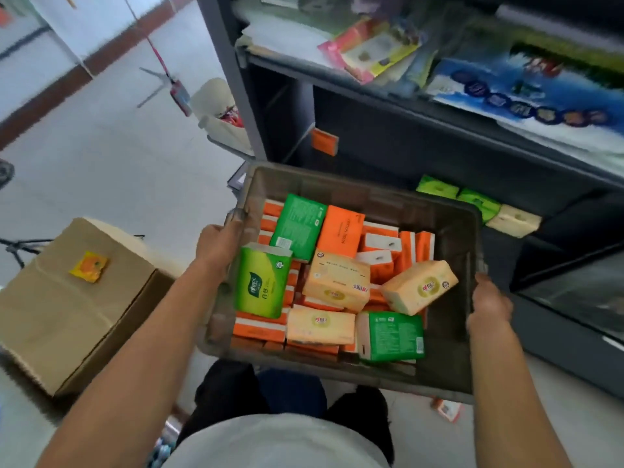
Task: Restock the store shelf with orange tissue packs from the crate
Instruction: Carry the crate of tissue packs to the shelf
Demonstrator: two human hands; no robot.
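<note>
A grey plastic crate (452, 352) is held in the air in front of the dark shelf unit (388, 130). My left hand (217, 244) grips its left rim and my right hand (489, 304) grips its right rim. Inside lie several orange tissue packs (341, 229), with green packs (260, 282) and pale peach packs (337, 280) on top of them. One orange pack (325, 141) stands alone on the shelf's dark middle level. Two green packs (437, 187) and a cream pack (513, 220) sit on the lower level to the right.
A closed cardboard box (77, 309) with a small orange packet (89, 266) on top stands on the floor at the left. The upper shelf holds colourful packets (371, 52) and a blue pack (526, 86). A white bag (216, 109) sits by the shelf's left post. My legs are below the crate.
</note>
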